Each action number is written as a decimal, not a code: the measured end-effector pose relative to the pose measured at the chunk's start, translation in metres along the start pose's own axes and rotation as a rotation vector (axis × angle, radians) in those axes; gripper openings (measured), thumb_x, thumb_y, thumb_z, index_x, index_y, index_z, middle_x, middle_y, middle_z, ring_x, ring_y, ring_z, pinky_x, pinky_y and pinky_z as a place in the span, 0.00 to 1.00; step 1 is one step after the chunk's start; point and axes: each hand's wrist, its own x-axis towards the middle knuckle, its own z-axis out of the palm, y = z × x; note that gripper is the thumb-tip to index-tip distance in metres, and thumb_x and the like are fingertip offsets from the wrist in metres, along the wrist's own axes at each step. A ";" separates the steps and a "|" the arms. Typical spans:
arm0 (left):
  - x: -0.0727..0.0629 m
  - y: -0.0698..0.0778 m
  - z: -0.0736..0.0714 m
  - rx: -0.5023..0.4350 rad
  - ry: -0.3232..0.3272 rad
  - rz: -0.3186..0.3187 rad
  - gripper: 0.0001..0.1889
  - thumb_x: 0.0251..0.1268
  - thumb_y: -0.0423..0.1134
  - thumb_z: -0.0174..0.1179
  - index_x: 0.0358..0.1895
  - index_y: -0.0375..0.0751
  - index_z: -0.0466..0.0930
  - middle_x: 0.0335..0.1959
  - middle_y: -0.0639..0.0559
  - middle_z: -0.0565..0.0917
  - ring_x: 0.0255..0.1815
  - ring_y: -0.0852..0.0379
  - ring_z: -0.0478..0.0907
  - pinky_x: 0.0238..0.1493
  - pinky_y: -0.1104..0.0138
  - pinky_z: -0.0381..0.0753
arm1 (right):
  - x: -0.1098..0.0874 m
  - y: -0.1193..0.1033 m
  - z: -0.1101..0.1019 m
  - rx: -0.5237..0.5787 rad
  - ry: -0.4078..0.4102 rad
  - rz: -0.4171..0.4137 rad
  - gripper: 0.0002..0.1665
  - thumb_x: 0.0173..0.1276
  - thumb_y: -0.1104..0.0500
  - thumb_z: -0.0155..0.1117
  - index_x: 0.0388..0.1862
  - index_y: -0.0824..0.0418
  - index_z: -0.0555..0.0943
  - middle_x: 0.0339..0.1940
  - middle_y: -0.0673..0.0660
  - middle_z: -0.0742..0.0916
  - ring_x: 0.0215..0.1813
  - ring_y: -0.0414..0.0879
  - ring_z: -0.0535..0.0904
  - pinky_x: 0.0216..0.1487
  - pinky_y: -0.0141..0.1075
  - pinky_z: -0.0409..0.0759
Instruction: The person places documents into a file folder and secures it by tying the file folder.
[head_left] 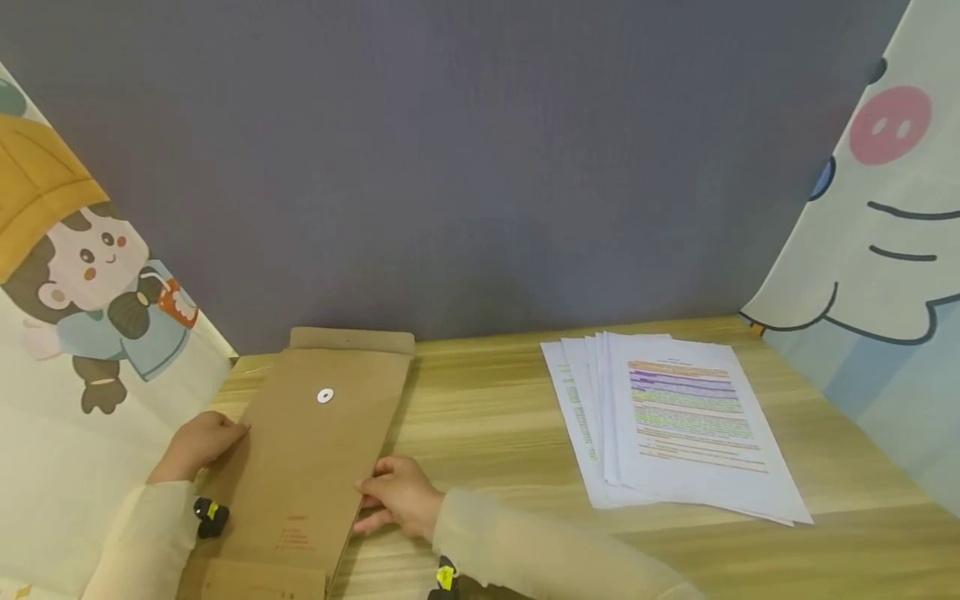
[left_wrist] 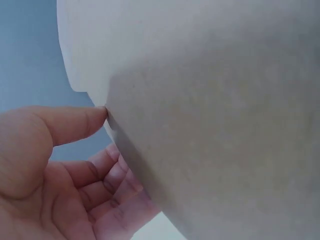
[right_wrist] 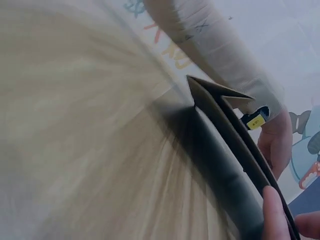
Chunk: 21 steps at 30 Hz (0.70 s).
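A brown kraft paper document envelope lies lengthwise at the left of the table, with a white button near its far end and red print lower down. Beyond the button, a flap sticks out at the far end. My left hand pinches the envelope's left edge, thumb on top and fingers beneath, as the left wrist view shows. At the right edge, my right hand grips the side between thumb and fingers. In the right wrist view the envelope's layered edge stands tilted above the table, a dark shadow beneath it.
To the right, a fanned stack of printed sheets with coloured highlighting lies on the wood-grain table. A grey panel rises behind the table. Cartoon-printed cloths hang at the left and right.
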 end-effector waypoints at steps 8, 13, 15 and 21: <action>0.004 0.018 0.004 0.017 0.022 0.078 0.21 0.67 0.44 0.51 0.14 0.45 0.63 0.10 0.58 0.61 0.14 0.59 0.61 0.19 0.65 0.64 | -0.010 -0.001 -0.006 0.026 -0.031 0.019 0.05 0.64 0.70 0.59 0.36 0.67 0.72 0.30 0.59 0.78 0.30 0.47 0.79 0.34 0.47 0.83; 0.004 0.030 0.005 0.018 0.045 0.107 0.21 0.68 0.43 0.51 0.15 0.44 0.63 0.12 0.56 0.62 0.16 0.58 0.62 0.21 0.65 0.64 | -0.016 0.002 -0.014 0.024 -0.043 0.000 0.05 0.66 0.68 0.57 0.40 0.69 0.73 0.33 0.63 0.83 0.36 0.58 0.84 0.35 0.49 0.83; 0.005 0.034 0.006 0.021 0.060 0.126 0.19 0.68 0.42 0.52 0.17 0.41 0.68 0.14 0.55 0.66 0.18 0.58 0.64 0.22 0.65 0.65 | -0.018 0.003 -0.018 0.021 -0.042 -0.004 0.06 0.67 0.68 0.56 0.41 0.70 0.72 0.34 0.65 0.84 0.39 0.61 0.84 0.35 0.50 0.83; 0.010 0.047 0.008 0.049 0.091 0.171 0.16 0.67 0.42 0.53 0.27 0.34 0.78 0.21 0.51 0.76 0.22 0.58 0.68 0.25 0.64 0.68 | -0.025 0.004 -0.030 0.023 -0.041 -0.020 0.07 0.67 0.69 0.55 0.42 0.71 0.72 0.35 0.66 0.85 0.40 0.62 0.84 0.36 0.51 0.82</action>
